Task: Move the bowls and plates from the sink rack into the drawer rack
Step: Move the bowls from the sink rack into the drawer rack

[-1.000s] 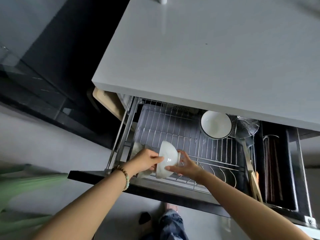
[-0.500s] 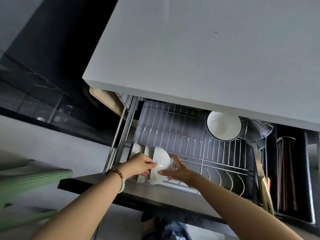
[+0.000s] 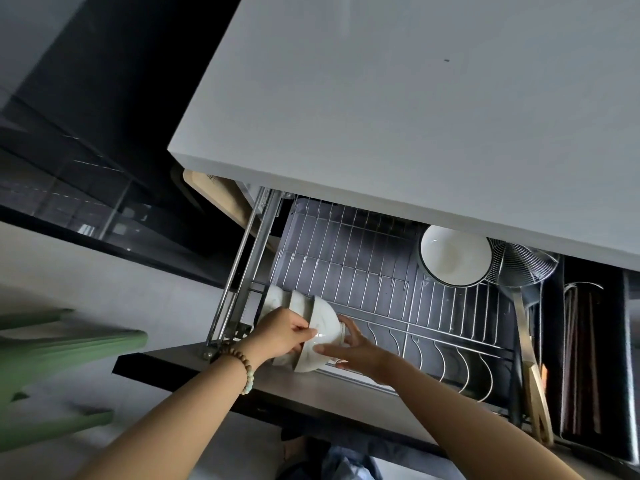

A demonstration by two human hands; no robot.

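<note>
A white bowl [image 3: 320,341] stands on its side at the front left of the wire drawer rack [image 3: 391,289]. My left hand [image 3: 282,332] grips its rim from the left. My right hand [image 3: 353,349] pinches its foot and lower rim from the right. Two more white bowls [image 3: 289,301] stand on edge just behind it, nested against the rack's left end. A larger white bowl with a dark rim [image 3: 453,256] sits upright at the back right of the rack.
The grey countertop [image 3: 415,116] overhangs the back of the open drawer. A wire skimmer [image 3: 524,263] lies at the right. A dark side compartment [image 3: 585,358] holds chopsticks. A wooden board [image 3: 221,199] stands left of the drawer. Green stool legs [image 3: 69,344] are at the left.
Both hands have carried the white bowl down and to the left, against the bowls standing at the rack's front left. The view has shifted slightly.
</note>
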